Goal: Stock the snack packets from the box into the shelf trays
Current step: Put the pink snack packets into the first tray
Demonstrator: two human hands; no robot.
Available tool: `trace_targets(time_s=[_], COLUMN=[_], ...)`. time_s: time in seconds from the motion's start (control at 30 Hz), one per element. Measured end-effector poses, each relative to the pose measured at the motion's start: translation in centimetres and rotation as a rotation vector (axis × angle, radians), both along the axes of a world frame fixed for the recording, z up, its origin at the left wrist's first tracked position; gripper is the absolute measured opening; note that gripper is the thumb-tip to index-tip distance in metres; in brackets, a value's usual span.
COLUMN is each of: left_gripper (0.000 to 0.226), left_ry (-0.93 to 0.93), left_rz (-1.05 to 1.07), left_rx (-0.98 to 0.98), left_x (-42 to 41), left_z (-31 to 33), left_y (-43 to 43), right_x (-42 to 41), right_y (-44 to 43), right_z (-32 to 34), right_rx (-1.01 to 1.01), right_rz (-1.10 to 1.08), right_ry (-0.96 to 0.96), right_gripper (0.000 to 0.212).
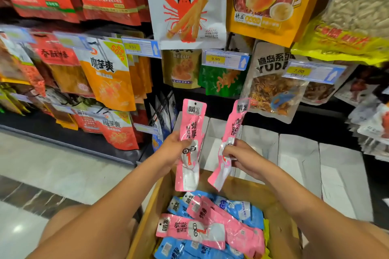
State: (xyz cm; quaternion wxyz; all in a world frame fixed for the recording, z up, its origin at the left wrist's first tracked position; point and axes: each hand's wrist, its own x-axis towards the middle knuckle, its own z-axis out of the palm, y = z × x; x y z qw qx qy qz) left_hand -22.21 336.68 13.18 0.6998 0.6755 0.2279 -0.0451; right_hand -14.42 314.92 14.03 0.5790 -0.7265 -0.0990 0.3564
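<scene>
Two packets are up at once. One pink packet is gripped round its middle by the left hand, fingers curled behind and thumb laid across the front. It is held nearly upright, its printed top standing above the hand and its lower end hanging below the knuckles. A second pink packet is pinched at its middle by the right hand, thumb and fingertips closed on the wrapper. It is tilted, with its top leaning over above the hand and its bottom corner dropped down toward the left hand's side. Both packets are kept in the gap between the two hands, near each other but apart. Directly beneath both hands the cardboard box is seen, with more pink packets lying over blue packets inside it. Just beyond the right hand, and further out to its right, the white shelf trays are lined up. Hanging snack bags and price tags are seen above both hands.
</scene>
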Motion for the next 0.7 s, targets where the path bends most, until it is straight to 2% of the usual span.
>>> trace_targets(time_s=[0.1, 0.27, 0.5, 0.6, 0.7], left_gripper=[0.026, 0.020, 0.036, 0.031, 0.025], left_ry=[0.023, 0.030, -0.011, 0.011, 0.033], left_rz=[0.017, -0.029, -0.123, -0.098, -0.052], left_rx=[0.021, 0.044, -0.090, -0.104, -0.106], left_x=[2.3, 6.1, 8.8, 9.5, 9.6], left_z=[-0.7, -0.8, -2.7, -3.3, -3.2], left_y=[-0.5, -1.3, -2.4, -3.0, -3.0], right_x=[1.7, 3.6, 4.6, 4.7, 4.8], right_y=[-0.5, -1.0, -0.5, 0.0, 0.3], right_z=[-0.7, -1.9, -3.0, -3.7, -3.8], right_rx=[0.024, 0.083, 0.126, 0.164, 0.182], right_rz=[-0.035, -0.227, -0.214, -0.235, -0.281], right_ry=[0.006, 0.003, 0.033, 0.053, 0.097], right_gripper=[0.014, 0.033, 0.031, 0.035, 0.027])
